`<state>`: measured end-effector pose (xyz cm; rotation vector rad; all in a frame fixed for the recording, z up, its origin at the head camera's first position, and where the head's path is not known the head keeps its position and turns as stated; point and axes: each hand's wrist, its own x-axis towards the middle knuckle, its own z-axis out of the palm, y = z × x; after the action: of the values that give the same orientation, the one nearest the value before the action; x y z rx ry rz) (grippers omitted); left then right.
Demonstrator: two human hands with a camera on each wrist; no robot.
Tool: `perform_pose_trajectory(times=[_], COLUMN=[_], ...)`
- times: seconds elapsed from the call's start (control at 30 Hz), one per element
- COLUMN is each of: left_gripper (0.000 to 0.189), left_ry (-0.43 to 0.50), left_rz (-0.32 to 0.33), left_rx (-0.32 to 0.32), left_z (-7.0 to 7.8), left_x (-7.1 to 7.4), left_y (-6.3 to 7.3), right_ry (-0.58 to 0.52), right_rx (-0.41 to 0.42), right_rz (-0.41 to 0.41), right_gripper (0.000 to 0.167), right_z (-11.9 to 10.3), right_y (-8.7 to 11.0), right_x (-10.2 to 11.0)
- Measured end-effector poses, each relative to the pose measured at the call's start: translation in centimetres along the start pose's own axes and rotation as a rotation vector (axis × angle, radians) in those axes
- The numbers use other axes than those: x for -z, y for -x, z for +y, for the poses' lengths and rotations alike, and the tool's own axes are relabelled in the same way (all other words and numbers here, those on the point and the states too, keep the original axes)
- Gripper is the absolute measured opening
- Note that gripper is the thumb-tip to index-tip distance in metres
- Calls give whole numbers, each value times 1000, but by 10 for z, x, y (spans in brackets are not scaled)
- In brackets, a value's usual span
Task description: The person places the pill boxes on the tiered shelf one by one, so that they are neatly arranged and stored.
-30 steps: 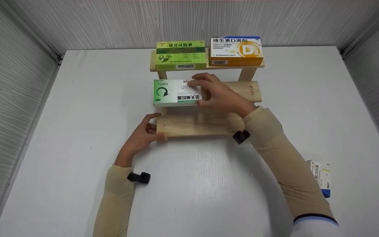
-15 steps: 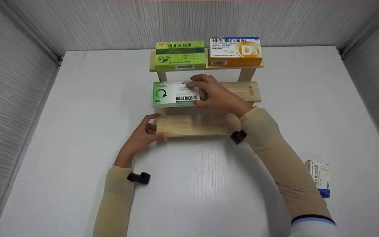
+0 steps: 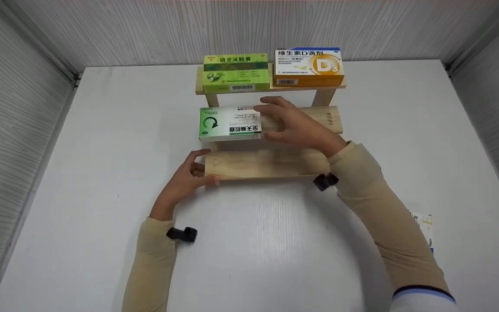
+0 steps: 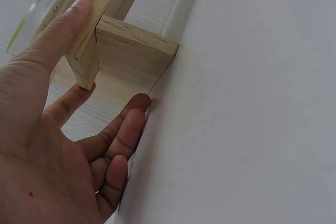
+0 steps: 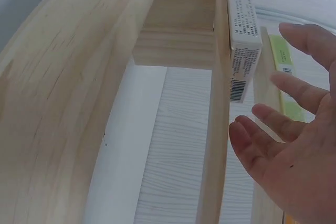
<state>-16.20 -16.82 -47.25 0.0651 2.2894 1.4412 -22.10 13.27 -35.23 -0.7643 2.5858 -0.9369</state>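
Note:
A white and green medicine box [image 3: 231, 123] lies on the left part of the middle board of a three-step wooden shelf [image 3: 271, 164]. Just off the box's right end is my right hand [image 3: 299, 125], fingers spread and loosely bent. The right wrist view shows a gap between this hand [image 5: 299, 145] and the box's barcoded end [image 5: 244, 66]. At the lowest board's left end, my left hand [image 3: 184, 180] grips the shelf. In the left wrist view its thumb [image 4: 68, 27] lies on the board's face and the index finger [image 4: 73, 103] touches the edge.
On the top board stand a green medicine box [image 3: 236, 73] at left and a white and orange vitamin D box [image 3: 309, 67] at right. Another white box [image 3: 426, 227] lies on the table [image 3: 80, 173], partly hidden behind the right sleeve. Walls enclose the back and sides.
My right hand has let go of the white and green box and drawn slightly to the right. The box stays on the middle board; my left hand keeps its grip.

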Motion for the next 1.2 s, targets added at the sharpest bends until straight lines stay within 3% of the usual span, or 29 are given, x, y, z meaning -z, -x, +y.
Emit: perform_pose_trajectory(times=[0.3, 0.6, 0.77, 1.0, 1.2], left_gripper=[85, 87, 87, 87, 85], left_ry=[-15, -23, -17, -20, -18], left_rz=[10, 6, 4, 3, 2], left_rx=[-13, -4, -10, -19, -25], left_z=[-1, -1, -1, -1, -2], left_x=[0, -1, -1, 0, 0], left_y=[1, 0, 0, 0, -2], right_ry=[-97, -62, -20, 36, 33], right_rx=[37, -5, -108, -337, -445], right_rz=[79, 174, 189, 65, 39], right_gripper=[54, 58, 69, 89, 96], right_z=[17, 45, 65, 84, 97], right_y=[46, 99, 134, 175, 207], right_x=[17, 17, 11, 6, -2])
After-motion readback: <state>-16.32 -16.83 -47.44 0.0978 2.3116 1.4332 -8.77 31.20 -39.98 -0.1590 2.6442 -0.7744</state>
